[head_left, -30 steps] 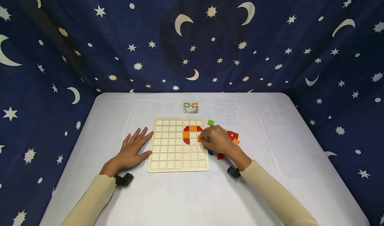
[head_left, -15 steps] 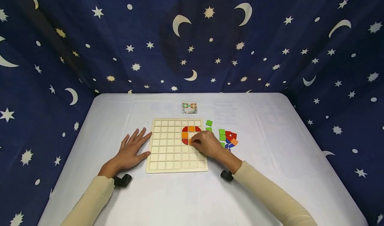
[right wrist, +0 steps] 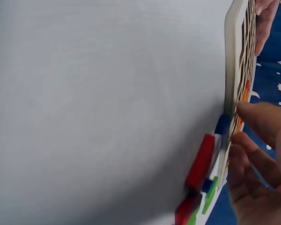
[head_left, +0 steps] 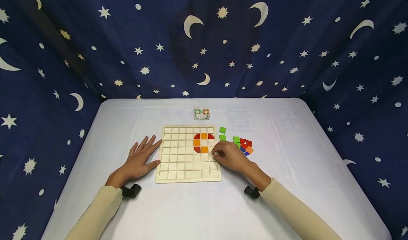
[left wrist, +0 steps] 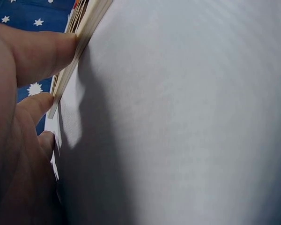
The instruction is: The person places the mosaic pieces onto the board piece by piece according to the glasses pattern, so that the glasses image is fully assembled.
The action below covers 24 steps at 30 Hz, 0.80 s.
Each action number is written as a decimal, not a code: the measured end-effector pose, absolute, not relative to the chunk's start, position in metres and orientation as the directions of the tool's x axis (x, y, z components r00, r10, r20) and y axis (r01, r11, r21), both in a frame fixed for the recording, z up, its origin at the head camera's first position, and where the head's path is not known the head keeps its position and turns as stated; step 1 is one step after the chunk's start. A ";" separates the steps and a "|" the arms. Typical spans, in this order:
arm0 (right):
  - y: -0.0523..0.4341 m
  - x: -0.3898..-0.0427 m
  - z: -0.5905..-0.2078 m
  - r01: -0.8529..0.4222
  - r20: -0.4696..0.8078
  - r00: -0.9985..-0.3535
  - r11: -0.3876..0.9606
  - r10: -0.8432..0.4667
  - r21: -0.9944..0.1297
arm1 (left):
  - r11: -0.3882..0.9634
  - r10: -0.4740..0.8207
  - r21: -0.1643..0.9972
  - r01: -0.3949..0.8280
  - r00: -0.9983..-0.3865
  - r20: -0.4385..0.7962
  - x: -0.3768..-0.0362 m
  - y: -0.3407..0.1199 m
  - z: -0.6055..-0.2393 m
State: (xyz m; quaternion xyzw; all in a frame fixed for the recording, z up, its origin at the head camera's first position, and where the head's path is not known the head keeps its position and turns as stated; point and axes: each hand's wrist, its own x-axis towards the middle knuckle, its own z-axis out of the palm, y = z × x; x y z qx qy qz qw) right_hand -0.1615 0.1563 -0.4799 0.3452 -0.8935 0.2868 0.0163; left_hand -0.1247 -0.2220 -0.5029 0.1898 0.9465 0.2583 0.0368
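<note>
One white table (head_left: 204,204), draped. One wooden grid board (head_left: 178,162) at centre, holding red and orange tiles (head_left: 201,142) toward its 1 o'clock corner. One left hand (head_left: 140,160), fingers spread flat, pressing the board's 9 o'clock edge. One right hand (head_left: 230,155) at the 3 o'clock edge, fingers curled, holding nothing visible. One loose tile pile (head_left: 243,145) just beyond. One small pattern card (head_left: 202,113) at 12 o'clock.
</note>
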 end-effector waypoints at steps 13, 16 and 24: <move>0.188 -0.144 -0.474 -0.598 0.094 -0.773 0.670 -0.628 -0.440 | 0.813 0.376 0.489 0.317 -0.927 -0.023 -0.126 -0.222 -0.502; 0.193 -0.143 -0.475 -0.586 0.099 -0.782 0.673 -0.615 -0.452 | 0.815 0.375 0.484 0.319 -0.927 -0.020 -0.126 -0.222 -0.502; 0.206 -0.141 -0.474 -0.478 0.118 -0.872 0.779 -0.474 -0.405 | 0.814 0.373 0.488 0.315 -0.928 -0.024 -0.127 -0.223 -0.503</move>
